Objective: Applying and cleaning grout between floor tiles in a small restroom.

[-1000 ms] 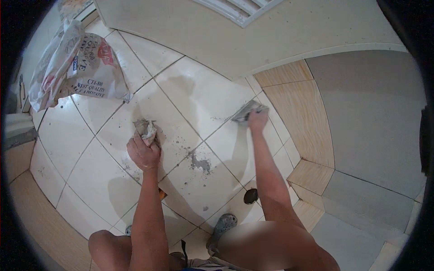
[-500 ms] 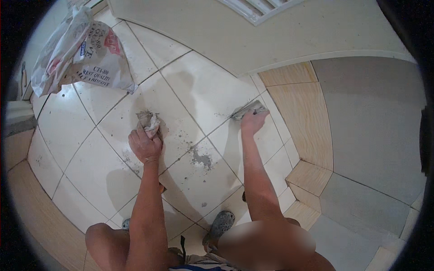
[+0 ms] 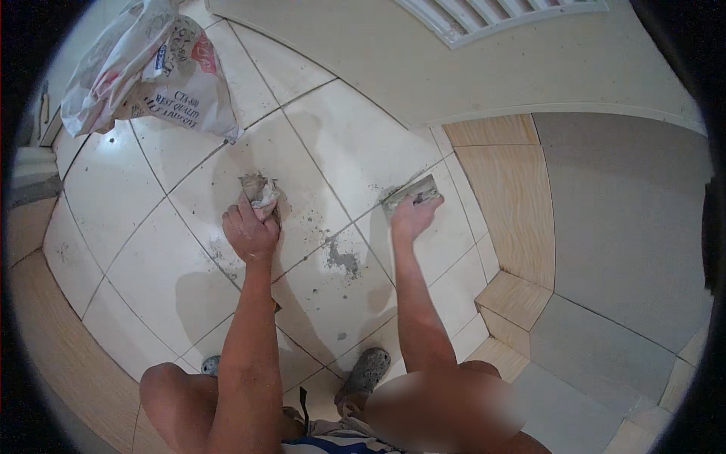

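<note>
Where visible, trowel [image 3: 413, 188] apparently under fingers [image 3: 435, 203]

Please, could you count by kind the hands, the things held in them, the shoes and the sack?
Left hand and right hand: 2
Crumpled rag, in the left: 1
Flat grey tool, in the right: 1
Grey shoes, one partly hidden: 2
White sack: 1
Total: 7

- Bag [image 3: 193, 79], at the floor's [image 3: 151, 246] far left corner: printed on its side.
- Near its lower edge: three tilted rows of dark capitals [image 3: 178, 106], the top one ending in digits.
- Higher up: larger dark letters [image 3: 180, 45], broken by folds.
- Beside these: a small blue label [image 3: 160, 59], too small to read.
- Near its right edge: a red patch [image 3: 203, 54].
</note>
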{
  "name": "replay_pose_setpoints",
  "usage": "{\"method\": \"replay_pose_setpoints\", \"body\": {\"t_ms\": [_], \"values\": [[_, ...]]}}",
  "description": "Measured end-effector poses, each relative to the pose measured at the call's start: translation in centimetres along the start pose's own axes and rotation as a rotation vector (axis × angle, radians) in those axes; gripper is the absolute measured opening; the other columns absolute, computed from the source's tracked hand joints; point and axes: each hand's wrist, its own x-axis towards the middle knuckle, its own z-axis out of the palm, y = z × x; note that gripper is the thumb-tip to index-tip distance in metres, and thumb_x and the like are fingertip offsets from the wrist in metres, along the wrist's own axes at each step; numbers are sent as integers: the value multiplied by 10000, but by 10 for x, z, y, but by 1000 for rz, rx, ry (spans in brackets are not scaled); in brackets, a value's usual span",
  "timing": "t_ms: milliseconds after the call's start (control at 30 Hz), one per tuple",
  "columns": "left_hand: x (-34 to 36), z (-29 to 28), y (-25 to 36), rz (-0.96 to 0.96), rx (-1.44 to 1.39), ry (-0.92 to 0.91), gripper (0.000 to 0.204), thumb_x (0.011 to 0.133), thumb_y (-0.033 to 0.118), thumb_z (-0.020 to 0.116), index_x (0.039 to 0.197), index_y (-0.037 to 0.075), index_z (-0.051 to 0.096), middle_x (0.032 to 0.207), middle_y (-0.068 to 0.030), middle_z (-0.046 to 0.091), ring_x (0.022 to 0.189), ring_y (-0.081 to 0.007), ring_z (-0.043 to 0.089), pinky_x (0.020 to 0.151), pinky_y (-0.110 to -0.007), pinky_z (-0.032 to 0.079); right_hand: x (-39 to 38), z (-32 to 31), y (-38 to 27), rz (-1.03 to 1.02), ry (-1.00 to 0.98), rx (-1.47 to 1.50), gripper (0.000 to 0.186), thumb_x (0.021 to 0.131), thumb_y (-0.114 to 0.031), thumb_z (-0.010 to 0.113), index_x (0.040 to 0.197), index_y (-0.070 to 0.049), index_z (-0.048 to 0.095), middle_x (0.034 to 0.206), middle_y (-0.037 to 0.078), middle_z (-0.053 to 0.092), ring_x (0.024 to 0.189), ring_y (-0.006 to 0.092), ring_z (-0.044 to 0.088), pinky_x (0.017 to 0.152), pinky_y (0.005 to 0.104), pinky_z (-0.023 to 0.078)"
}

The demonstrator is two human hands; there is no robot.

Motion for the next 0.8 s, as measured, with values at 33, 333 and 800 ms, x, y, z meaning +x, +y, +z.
{"method": "replay_pose_setpoints", "body": {"t_ms": [33, 333, 800], "values": [[-2, -2, -4, -4, 9, -3, 460, 723, 220, 610, 1114, -17, 559, 854, -178, 514, 763, -370, 503, 666, -470, 417, -9, -1, -6, 27, -21, 17, 415, 836, -69, 558, 1165, 51, 335, 937, 340, 591, 915, 497, 596, 794, 529, 443], [4, -3, 2, -20, 1, 9, 394, 742, 192, 588, 1079, -12, 586, 870, -185, 528, 788, -366, 512, 688, -461, 429, -8, 0, 14, -31, 41, 107, 500, 852, -64, 540, 1265, 108, 315, 1015, 379, 571, 972, 502, 583, 856, 518, 448], [4, 0, 8, 0, -17, 31, 416, 730, 183, 580, 1105, 2, 584, 855, -175, 512, 780, -361, 503, 695, -463, 424, 31, 4, 29, -79, 24, -56, 454, 846, -87, 569, 1208, 63, 340, 1048, 342, 578, 998, 480, 579, 860, 519, 442]]}}
